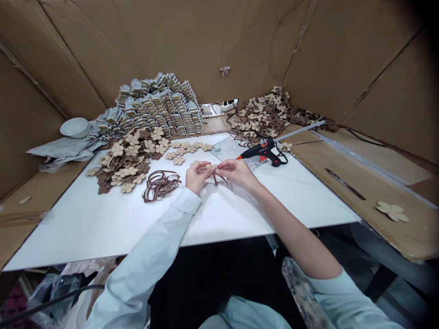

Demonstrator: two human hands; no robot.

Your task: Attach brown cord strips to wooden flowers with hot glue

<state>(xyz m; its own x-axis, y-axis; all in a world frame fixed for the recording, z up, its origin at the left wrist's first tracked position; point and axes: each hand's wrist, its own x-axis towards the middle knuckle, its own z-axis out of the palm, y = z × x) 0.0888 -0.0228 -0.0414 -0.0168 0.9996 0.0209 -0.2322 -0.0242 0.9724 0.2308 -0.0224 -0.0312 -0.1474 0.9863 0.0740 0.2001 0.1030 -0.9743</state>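
My left hand [197, 177] pinches a small beige flower piece [211, 167] above the white board [116, 233]. Fingertips of my right hand [238, 172] close on it from the other side. A brown cord [215, 179] hangs beneath the fingers and curves toward the right hand. The fingers hide most of the flower, so how the cord meets it cannot be seen. Left of my hands lies a tangled bundle of brown cords [161, 186]. Beyond my right hand a black and orange glue gun [262, 152] rests with a clear glue stick [298, 131] in its back.
Beige and brown flowers [126, 160] are heaped at the left, more flowers with cords [265, 114] at the back right. Stacked wrapped pieces [161, 107] stand behind, near a white bowl [74, 127]. A dark pointed tool [345, 183] and single flower [392, 211] lie right. Cardboard walls [192, 41] enclose the board.
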